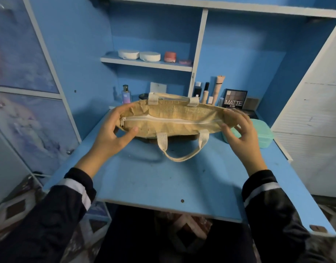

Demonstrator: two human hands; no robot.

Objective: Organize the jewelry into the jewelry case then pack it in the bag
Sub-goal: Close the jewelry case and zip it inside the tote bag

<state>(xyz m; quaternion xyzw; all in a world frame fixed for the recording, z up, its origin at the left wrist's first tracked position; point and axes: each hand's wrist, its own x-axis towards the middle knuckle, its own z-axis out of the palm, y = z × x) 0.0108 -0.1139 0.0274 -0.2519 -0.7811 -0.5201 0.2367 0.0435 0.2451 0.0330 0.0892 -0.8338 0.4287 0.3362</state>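
The woven bag (182, 112) lies on its side at the middle of the blue desk (163, 179), its white zip (173, 119) closed and one handle (182, 149) drooping toward the person. The left hand (112, 130) grips the bag's left end, thumb in front and fingers behind. The right hand (239, 131) is spread around the right end, too blurred to tell if it grips. The teal jewelry case (263, 135) sits closed just beside it. An eyeshadow palette (235, 99) and a perfume bottle (125, 94) stand behind.

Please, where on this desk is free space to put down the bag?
Bare desk lies in front, between the handle of the bag and the near edge. The back is crowded with cosmetics, and the teal case sits at the right.
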